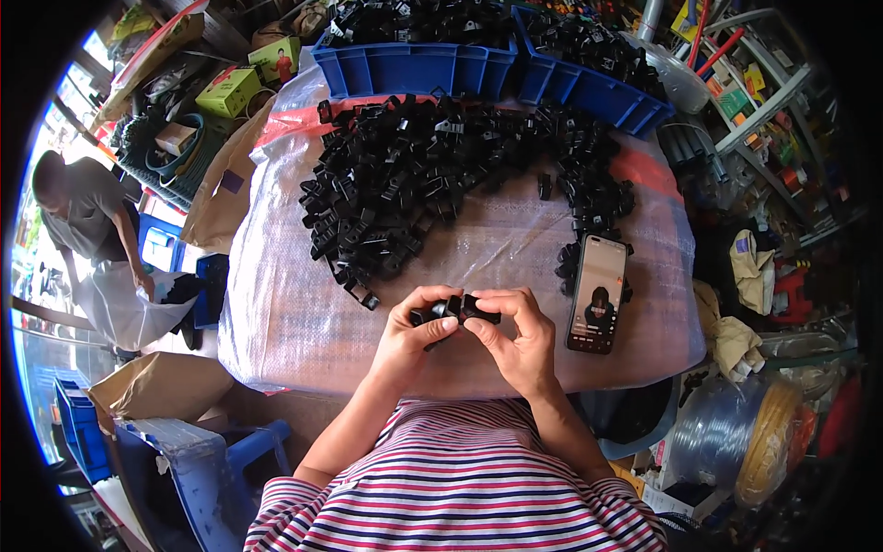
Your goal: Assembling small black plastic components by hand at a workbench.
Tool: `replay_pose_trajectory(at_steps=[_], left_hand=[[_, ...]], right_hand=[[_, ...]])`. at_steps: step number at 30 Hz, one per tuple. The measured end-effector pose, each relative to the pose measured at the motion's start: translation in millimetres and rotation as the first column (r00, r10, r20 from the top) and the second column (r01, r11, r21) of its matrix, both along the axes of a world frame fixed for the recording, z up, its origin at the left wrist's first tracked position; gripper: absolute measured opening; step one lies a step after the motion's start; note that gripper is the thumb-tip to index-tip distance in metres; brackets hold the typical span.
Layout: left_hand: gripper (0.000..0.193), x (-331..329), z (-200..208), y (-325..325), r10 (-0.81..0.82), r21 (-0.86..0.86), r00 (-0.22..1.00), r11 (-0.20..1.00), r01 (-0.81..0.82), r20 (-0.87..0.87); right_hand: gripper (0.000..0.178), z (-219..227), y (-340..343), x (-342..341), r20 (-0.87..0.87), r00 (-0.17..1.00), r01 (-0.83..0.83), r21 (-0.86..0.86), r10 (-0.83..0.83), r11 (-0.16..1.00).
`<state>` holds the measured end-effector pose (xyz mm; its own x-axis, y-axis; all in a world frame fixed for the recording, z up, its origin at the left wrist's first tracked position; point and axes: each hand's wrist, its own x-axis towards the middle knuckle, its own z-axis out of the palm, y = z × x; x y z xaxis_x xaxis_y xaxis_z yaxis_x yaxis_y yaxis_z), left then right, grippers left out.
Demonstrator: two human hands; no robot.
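Note:
My left hand (411, 333) and my right hand (515, 336) meet over the near edge of a plastic-wrapped work surface (294, 313). Both pinch small black plastic parts (457, 309) held together between the fingertips. A large heap of the same black plastic parts (423, 175) spreads across the far half of the surface, well beyond my hands. A smartphone (597, 293) with a lit screen lies flat just right of my right hand.
Two blue bins (414, 66) (589, 87) full of black parts stand at the back. A blue stool (198, 460) and a brown paper bag (152, 382) sit at lower left. Another person (87, 216) bends over a white bag at far left. Clutter and hose coils (736, 442) fill the right.

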<state>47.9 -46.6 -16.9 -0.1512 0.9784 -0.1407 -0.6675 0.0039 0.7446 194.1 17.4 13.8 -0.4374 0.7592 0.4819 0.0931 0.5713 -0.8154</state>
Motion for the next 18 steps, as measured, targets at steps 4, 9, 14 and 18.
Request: replay_pose_trajectory(at_steps=[4, 9, 14, 18], left_hand=[[0.031, 0, 0, -1, 0.038, -0.013, 0.998, 0.999, -0.039, -0.059], [0.032, 1, 5, 1, 0.069, 0.008, 0.993, 0.998, -0.068, -0.099], [0.033, 2, -2, -2, 0.133, 0.039, 0.986, 0.991, -0.130, -0.096], [0.038, 5, 2, -2, 0.192, 0.091, 0.981, 0.978, -0.189, -0.018]], right_hand=[[0.025, -1, -2, -4, 0.031, 0.999, 0.014, 0.109, -0.018, 0.994], [0.026, -9, -2, -10, -0.029, 0.999, 0.047, 0.277, -0.041, 0.960], [0.029, -19, -3, -18, -0.055, 0.998, 0.048, 0.329, -0.032, 0.943], [0.022, -15, -6, -21, 0.018, 0.999, 0.021, 0.400, -0.031, 0.916]])
